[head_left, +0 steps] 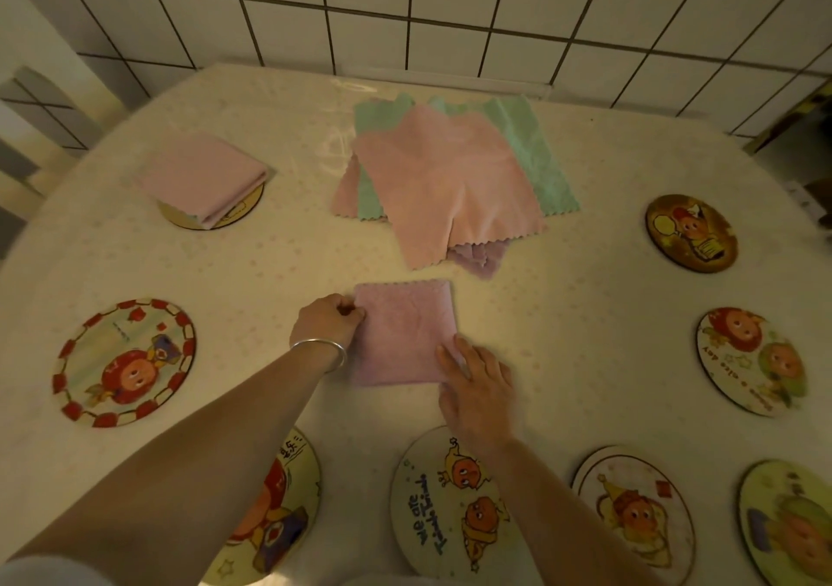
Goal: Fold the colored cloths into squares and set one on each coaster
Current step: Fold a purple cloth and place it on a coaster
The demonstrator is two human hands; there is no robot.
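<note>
Nearest, bare coasters (445, 502) line the table (585, 315) edge. Just beyond, the right hand (479, 387) lies flat, fingers straight, pressing the lower right corner of a folded pink cloth (400, 338), while the left hand (326, 320) pinches its left edge. Farther off lies a pile of unfolded cloths (445, 180); at far left, another folded pink cloth (205, 176) sits on a coaster (180, 216).

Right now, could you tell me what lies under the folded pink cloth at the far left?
A round coaster lies under the folded pink cloth; only its near rim shows, and its picture is mostly covered.
</note>
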